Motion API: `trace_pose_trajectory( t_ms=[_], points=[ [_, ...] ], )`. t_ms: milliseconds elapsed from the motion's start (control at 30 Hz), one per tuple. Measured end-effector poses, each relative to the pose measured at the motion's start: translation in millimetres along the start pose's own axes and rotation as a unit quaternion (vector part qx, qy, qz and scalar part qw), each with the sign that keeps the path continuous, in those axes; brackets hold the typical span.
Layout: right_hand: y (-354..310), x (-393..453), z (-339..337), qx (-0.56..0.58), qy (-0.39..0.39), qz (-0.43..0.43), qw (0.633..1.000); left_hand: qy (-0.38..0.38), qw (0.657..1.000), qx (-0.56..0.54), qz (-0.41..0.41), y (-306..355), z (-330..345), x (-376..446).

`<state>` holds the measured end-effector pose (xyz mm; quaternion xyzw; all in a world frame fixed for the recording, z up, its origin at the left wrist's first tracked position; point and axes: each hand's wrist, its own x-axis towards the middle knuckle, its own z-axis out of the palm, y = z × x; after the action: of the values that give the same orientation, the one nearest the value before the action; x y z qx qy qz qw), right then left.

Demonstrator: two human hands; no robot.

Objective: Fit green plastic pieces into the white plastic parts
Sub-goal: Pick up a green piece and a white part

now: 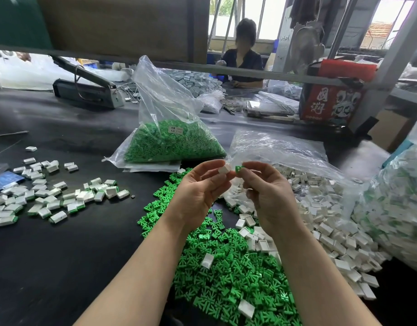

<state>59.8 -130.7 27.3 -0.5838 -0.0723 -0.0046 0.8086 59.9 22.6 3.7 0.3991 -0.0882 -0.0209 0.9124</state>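
Pinching white part (224,169) in left hand (198,196), green piece (238,169) in right hand (268,196), nearly touching

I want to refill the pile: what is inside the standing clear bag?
The clear bag holds green pieces filling its lower part; the upper part looks empty. A small white label covers some pieces.

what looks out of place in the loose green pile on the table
A few white plastic shells lie scattered on the loose green plastic pieces, strayed from the white pile to the right. Otherwise nothing looks odd: the left hand pinches a white part, the right hand a green piece.
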Motion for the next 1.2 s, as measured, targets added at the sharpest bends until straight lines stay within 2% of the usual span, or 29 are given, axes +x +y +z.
trace_pose_trajectory(
  t_ms=[200, 633, 800, 1200],
  points=[
    [-0.1, -0.5, -0.2, -0.004, -0.015, -0.004, 1.000, 0.030, 0.998, 0.056, -0.006, -0.6, -0.2, 0.0],
    [1.2, -1.0, 2.3, -0.013, -0.014, -0.012, 1.000, 0.032, 0.995, 0.093, 0.005, -3.2, -1.6, 2.1],
    [0.8, -1.7, 1.1, -0.039, -0.038, -0.048, 0.997, 0.006, 0.997, 0.077, 0.011, -0.3, -3.4, 0.5],
    [4.6, -1.1, 1.4, -0.109, -0.011, -0.108, 0.988, 0.015, 0.997, 0.078, 0.003, 2.1, -3.2, -2.3]
  ],
)
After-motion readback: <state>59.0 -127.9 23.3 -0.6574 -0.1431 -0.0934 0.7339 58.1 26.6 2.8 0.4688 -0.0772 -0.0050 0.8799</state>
